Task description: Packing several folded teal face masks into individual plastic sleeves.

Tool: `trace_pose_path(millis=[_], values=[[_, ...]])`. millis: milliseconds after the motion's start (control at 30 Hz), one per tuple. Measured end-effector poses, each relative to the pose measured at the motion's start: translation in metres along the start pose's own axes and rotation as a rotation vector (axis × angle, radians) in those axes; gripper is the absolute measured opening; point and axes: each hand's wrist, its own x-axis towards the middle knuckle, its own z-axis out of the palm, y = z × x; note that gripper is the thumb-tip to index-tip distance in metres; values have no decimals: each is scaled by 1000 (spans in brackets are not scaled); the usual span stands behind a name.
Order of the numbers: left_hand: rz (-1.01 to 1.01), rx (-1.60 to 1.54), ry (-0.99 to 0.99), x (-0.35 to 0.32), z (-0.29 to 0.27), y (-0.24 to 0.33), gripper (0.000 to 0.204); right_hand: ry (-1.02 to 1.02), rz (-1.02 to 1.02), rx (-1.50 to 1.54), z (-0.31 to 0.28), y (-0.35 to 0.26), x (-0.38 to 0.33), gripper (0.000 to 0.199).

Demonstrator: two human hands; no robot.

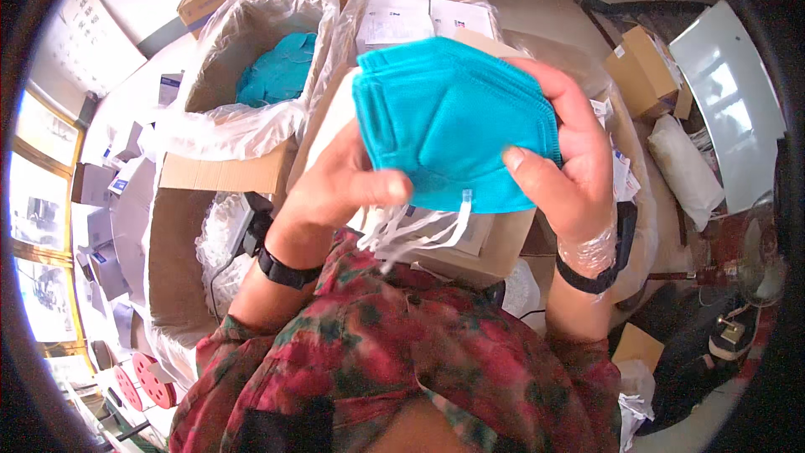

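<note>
Between both hands point(335, 180): folded fabric masks point(449, 117).

A red-and-green blotched shirt point(394, 352) with short sleeves — a black band on each wrist point(285, 271), clear film wrapped above the right one point(587, 250).

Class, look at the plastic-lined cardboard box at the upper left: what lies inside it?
Inside the plastic-lined box lies a heap of teal masks, like the stack of masks held by both hands. The liner and box walls cover whatever lies lower down.

masks point(453, 122) between hands, above boxes point(251, 75)
</note>
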Motion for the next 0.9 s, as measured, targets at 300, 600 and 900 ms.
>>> trace_pose_path(millis=[300, 600, 900], values=[[-117, -162, -107, -12, 12, -15, 77, -208, 10, -249, -2, -19, 18, 50], [-6, 71, 140, -13, 13, -1, 49, -100, -41, 456, 18, 30, -1, 72], [265, -98, 298, -16, -31, 9, 60, -297, 557, 134, 33, 56, -34, 23]])
